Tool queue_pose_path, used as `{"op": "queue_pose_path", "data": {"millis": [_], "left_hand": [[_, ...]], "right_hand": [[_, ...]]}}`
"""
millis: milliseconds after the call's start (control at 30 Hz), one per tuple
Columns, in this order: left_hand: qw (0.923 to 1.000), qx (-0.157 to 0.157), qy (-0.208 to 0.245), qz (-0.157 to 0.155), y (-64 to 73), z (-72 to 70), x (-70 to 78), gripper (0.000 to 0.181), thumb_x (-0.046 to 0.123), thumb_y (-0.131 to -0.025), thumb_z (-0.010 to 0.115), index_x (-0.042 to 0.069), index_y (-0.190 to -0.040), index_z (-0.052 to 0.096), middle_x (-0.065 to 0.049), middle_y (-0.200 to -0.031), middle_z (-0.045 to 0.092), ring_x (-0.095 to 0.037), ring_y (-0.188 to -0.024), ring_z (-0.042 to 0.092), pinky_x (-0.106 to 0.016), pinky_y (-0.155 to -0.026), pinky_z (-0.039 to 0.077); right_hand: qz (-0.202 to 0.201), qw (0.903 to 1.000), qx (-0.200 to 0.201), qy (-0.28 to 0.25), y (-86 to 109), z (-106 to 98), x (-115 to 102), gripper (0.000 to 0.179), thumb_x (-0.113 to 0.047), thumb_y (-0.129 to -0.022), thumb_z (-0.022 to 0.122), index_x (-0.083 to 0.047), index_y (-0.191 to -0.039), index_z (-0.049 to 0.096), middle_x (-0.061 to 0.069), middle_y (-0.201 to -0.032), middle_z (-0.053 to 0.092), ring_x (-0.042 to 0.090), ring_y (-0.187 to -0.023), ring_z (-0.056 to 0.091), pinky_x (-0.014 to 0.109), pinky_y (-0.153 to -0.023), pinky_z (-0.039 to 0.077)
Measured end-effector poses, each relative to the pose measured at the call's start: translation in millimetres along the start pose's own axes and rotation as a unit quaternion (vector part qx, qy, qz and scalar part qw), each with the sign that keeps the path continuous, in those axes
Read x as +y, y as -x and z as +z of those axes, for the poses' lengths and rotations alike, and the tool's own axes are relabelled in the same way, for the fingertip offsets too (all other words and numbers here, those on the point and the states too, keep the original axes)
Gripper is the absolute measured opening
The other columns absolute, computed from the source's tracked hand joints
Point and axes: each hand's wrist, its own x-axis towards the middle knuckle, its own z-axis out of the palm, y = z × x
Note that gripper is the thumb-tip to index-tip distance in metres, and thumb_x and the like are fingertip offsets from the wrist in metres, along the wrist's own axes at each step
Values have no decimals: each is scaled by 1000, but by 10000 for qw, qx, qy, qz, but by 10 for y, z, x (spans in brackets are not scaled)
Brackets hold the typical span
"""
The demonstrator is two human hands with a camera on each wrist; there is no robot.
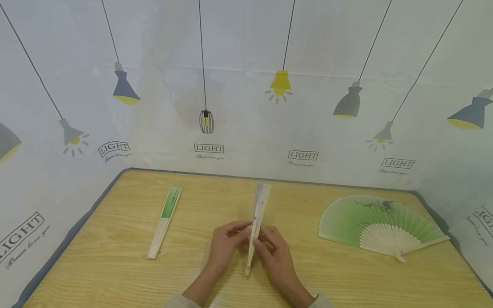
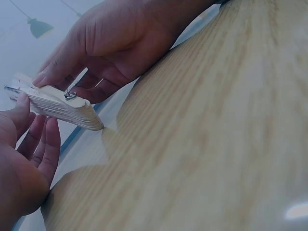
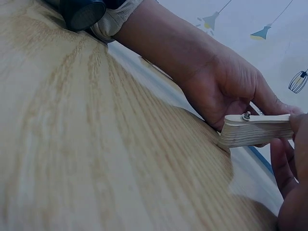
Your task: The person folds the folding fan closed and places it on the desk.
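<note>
A folded-up folding fan point(image 1: 259, 209), pale with small red marks on its upper leaf, stands between my two hands at the middle of the table. My left hand point(image 1: 226, 247) pinches it from the left, thumb against the side. From the right, my right hand point(image 1: 278, 253) grips the same fan with thumb and fingers. Both wrist views show the stacked pale ribs point(image 2: 72, 109) near the pivot end, with a small metal rivet point(image 3: 246, 116) through them. Some fingertips are hidden behind the fan.
To the left lies a closed green folding fan point(image 1: 164, 222) with pale sticks. An open green folding fan point(image 1: 346, 218) with a dark branch print is spread on the right. The wooden table point(image 1: 200, 201) meets a white sheet point(image 1: 246, 98) printed with lamps behind.
</note>
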Motion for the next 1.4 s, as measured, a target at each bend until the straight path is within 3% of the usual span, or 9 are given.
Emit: {"op": "queue_pose_path", "data": {"millis": [233, 467, 633, 800, 933, 1167, 1400], "left_hand": [[9994, -298, -153, -18, 3, -6, -1, 32, 26, -88, 70, 5, -113, 68, -9, -99, 69, -23, -80, 67, -34, -78, 57], [9979, -646, -73, 38, 1, -5, -8, 32, 25, -91, 67, 5, -116, 67, -10, -108, 68, -25, -96, 65, -35, -84, 55], [9975, -702, -59, 18, -1, 4, -9, 33, 24, -91, 67, 4, -117, 66, -11, -109, 67, -25, -96, 65, -32, -84, 55], [9988, -476, -121, 83, 0, 16, -7, 33, 25, -87, 71, 4, -113, 68, -10, -102, 68, -22, -90, 65, -32, -79, 57], [9993, -196, -229, 207, 0, 24, -7, 31, 22, -84, 74, 4, -109, 69, -9, -96, 67, -20, -85, 63, -30, -74, 57], [9988, 154, -395, 253, -5, 25, 15, 27, 17, -83, 76, 6, -107, 70, -8, -96, 69, -20, -86, 62, -25, -71, 54], [9979, 372, -424, 313, -15, -24, 57, 25, 11, -83, 75, 4, -106, 71, -10, -95, 67, -20, -83, 62, -27, -70, 56]], "right_hand": [[-1, 10000, -87, -19, 7, -26, 224, 47, -1, -94, 58, -3, -139, 47, 14, -110, 53, 18, -91, 57, 32, -69, 58], [208, 9995, -70, -224, 12, -49, 332, 55, -7, -92, 64, -10, -143, 45, 11, -110, 57, 23, -97, 58, 35, -83, 56], [429, 9988, 121, -216, 13, -53, 289, 73, -4, -86, 69, -16, -149, 33, 12, -109, 59, 21, -91, 62, 31, -72, 58], [524, 9981, 145, -296, 16, -51, 281, 79, -3, -85, 70, -21, -151, 29, 13, -110, 58, 21, -88, 64, 33, -66, 58], [349, 9978, 82, -550, 20, -49, 298, 78, -2, -87, 68, -16, -152, 27, 18, -112, 55, 21, -88, 63, 34, -65, 59], [0, 9994, 172, -315, 10, -45, 309, 76, -4, -88, 68, -12, -151, 27, 16, -113, 58, 23, -94, 63, 33, -85, 55], [-300, 9991, 265, -139, -64, 55, 334, 70, 3, -88, 65, -4, -148, 31, 20, -116, 57, 31, -97, 62, 35, -86, 55]]}}
